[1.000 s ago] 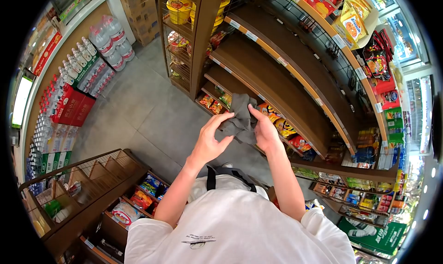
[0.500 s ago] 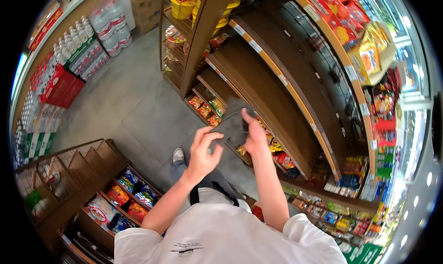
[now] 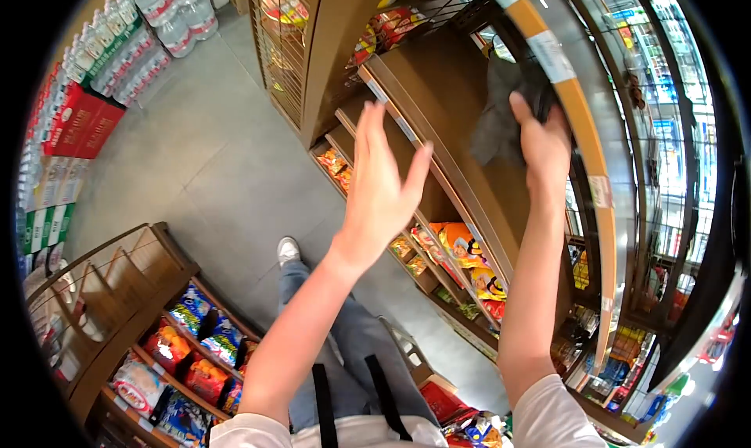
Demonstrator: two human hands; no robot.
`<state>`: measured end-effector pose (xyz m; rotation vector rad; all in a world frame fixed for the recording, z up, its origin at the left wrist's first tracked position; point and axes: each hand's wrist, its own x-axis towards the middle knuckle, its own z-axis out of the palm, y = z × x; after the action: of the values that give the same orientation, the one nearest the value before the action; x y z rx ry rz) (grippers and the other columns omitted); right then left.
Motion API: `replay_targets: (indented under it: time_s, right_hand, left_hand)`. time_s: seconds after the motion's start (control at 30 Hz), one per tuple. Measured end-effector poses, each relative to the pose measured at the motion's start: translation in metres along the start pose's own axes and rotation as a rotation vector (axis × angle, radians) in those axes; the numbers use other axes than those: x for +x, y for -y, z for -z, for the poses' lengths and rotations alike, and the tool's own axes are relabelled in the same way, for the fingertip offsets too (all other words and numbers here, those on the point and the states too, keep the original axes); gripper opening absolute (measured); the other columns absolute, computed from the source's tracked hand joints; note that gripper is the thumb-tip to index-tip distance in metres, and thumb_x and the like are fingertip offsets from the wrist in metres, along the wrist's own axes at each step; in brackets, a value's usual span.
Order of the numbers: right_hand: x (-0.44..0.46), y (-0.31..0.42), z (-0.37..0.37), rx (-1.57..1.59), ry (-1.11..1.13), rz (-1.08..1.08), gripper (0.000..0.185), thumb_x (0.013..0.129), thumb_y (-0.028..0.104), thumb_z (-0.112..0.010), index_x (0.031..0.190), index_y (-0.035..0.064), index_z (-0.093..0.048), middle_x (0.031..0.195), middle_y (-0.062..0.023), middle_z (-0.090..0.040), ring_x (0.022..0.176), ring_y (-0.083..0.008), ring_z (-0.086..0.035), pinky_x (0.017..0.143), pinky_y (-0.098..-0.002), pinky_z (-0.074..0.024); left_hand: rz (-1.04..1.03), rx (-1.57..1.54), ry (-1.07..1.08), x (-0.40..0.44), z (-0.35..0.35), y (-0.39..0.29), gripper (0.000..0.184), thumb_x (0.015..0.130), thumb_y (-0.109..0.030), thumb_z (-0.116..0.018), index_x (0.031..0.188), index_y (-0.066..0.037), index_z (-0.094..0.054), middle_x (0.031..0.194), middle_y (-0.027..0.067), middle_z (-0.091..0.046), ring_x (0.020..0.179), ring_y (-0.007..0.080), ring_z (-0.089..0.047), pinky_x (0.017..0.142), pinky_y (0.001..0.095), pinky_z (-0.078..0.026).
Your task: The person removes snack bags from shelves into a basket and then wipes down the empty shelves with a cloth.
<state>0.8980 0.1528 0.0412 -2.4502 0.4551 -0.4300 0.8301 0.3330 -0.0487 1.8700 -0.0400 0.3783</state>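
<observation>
My right hand (image 3: pixel 545 147) grips a dark grey cloth (image 3: pixel 498 111), fingers wrapped round it and thumb on top. The cloth hangs over a brown shelf board (image 3: pixel 438 76); whether it touches the board I cannot tell. My left hand (image 3: pixel 379 190) is held in the air by the front edge of that shelf, fingers stretched and thumb apart, with nothing in it. An orange-brown price rail (image 3: pixel 579 96) of a higher shelf runs just right of my right hand.
Orange snack bags (image 3: pixel 461 244) lie on a lower shelf. A snack rack (image 3: pixel 168 342) stands at lower left. Water bottle packs (image 3: pixel 176 14) and a red carton (image 3: pixel 82 119) line the far left. A wire-sided rack (image 3: pixel 285 64) borders the grey floor (image 3: pixel 211 151).
My right hand has carried the cloth right and up over the shelf. My left hand has straightened its fingers and moved slightly up and right. The view has shifted closer to the shelves.
</observation>
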Motion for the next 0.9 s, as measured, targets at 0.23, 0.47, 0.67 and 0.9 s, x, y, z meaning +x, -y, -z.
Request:
replay_targets:
  time_s: [0.23, 0.47, 0.67, 0.9]
  right_hand:
    - [0.047, 0.030, -0.106, -0.157, 0.461, 0.271, 0.048, 0.082, 0.029, -0.067, 0.121, 0.0014, -0.061, 0.108, -0.0204, -0.068, 0.106, -0.0329, -0.064, 0.091, -0.0381, -0.0482]
    - [0.022, 0.087, -0.115, -0.176, 0.663, 0.085, 0.041, 0.090, 0.034, -0.062, 0.110, -0.0025, -0.063, 0.089, -0.0099, -0.067, 0.077, -0.0143, -0.063, 0.068, -0.0297, -0.0508]
    - [-0.004, 0.122, -0.104, -0.101, 0.631, -0.104, 0.029, 0.092, 0.014, -0.053, 0.109, -0.0078, -0.063, 0.097, -0.0147, -0.069, 0.088, -0.0207, -0.064, 0.080, -0.0313, -0.0476]
    - [0.011, 0.097, -0.095, -0.030, 0.728, -0.061, 0.038, 0.090, 0.028, -0.062, 0.108, -0.0048, -0.064, 0.091, -0.0107, -0.068, 0.079, -0.0154, -0.064, 0.070, -0.0284, -0.0502]
  left_hand:
    - [0.371, -0.319, -0.151, 0.046, -0.031, 0.034, 0.072, 0.085, -0.030, -0.071, 0.133, 0.010, -0.036, 0.124, 0.0256, -0.054, 0.104, 0.0263, -0.060, 0.085, 0.0371, -0.051]
    - [0.495, -0.510, -0.131, 0.064, -0.011, 0.018, 0.057, 0.084, -0.020, -0.071, 0.125, 0.008, -0.044, 0.109, 0.0217, -0.063, 0.080, 0.0195, -0.067, 0.067, 0.0318, -0.055]
    - [0.469, -0.583, -0.111, 0.066, -0.010, 0.024, 0.049, 0.082, -0.013, -0.069, 0.119, 0.011, -0.048, 0.100, 0.0214, -0.067, 0.076, 0.0184, -0.068, 0.064, 0.0297, -0.054]
    - [0.407, -0.655, -0.162, 0.066, -0.016, 0.028, 0.036, 0.083, -0.005, -0.063, 0.112, 0.012, -0.048, 0.087, 0.0203, -0.070, 0.066, 0.0162, -0.066, 0.060, 0.0292, -0.054]
